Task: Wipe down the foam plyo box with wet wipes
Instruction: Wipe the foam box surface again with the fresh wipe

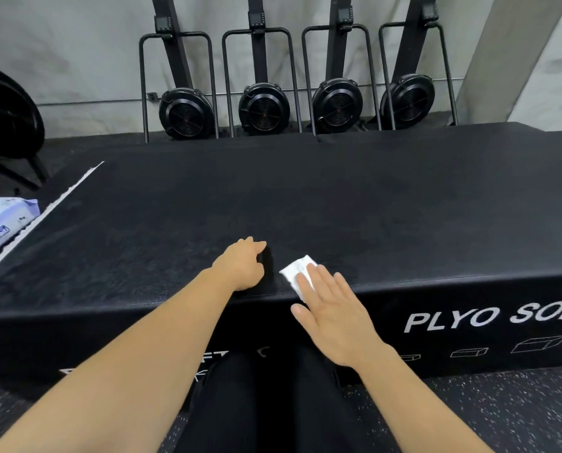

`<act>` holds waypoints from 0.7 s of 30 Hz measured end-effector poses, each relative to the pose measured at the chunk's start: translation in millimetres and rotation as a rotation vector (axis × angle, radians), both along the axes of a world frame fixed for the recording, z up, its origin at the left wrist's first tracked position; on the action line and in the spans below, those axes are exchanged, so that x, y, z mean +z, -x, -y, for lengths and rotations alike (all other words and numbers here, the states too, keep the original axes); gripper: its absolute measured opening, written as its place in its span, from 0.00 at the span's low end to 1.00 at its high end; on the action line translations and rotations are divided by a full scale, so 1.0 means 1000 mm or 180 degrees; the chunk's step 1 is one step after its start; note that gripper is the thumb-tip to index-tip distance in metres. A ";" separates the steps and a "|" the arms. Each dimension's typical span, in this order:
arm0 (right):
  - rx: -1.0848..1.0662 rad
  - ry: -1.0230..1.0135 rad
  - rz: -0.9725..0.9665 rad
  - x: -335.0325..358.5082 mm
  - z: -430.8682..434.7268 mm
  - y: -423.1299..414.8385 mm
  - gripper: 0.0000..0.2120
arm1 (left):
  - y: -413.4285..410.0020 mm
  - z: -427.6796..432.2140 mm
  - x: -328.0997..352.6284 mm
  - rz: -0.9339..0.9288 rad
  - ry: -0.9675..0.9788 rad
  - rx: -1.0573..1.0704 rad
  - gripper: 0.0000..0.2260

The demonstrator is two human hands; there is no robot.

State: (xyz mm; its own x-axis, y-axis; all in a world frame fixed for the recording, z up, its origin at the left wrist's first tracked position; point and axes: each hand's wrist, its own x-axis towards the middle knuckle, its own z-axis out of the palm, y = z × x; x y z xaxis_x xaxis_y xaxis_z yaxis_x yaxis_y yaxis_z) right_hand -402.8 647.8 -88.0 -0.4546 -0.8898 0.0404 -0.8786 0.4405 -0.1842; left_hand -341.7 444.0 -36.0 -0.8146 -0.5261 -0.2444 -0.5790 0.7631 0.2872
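Observation:
A wide black foam plyo box [306, 197] with white "PLYO SOF" lettering on its front face fills the middle of the view. A folded white wet wipe [294, 271] lies on the box top near its front edge. My right hand [333, 313] lies flat on the wipe, fingers straight, pressing it onto the box. My left hand [242, 264] rests on the box top just left of the wipe, its fingers loosely curled and holding nothing.
A pale purple pack of wet wipes [1, 225] sits at the far left beside the box's white-edged end. Several upright black rowing machines [261, 107] stand against the back wall. Speckled rubber floor [502, 410] lies in front, and my dark-trousered legs [273, 403] are below.

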 end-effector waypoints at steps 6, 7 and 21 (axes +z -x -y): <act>-0.0645 0.0078 -0.0101 -0.001 -0.065 0.062 0.31 | 0.010 -0.007 0.000 0.0244 0.0016 -0.0083 0.27; -0.0769 0.0105 -0.0111 -0.001 -0.075 0.072 0.31 | 0.011 -0.007 0.000 0.0270 0.0030 -0.0095 0.27; -0.1192 0.0263 0.0160 -0.003 -0.015 0.011 0.39 | 0.011 -0.008 0.004 0.0375 0.0084 -0.0163 0.27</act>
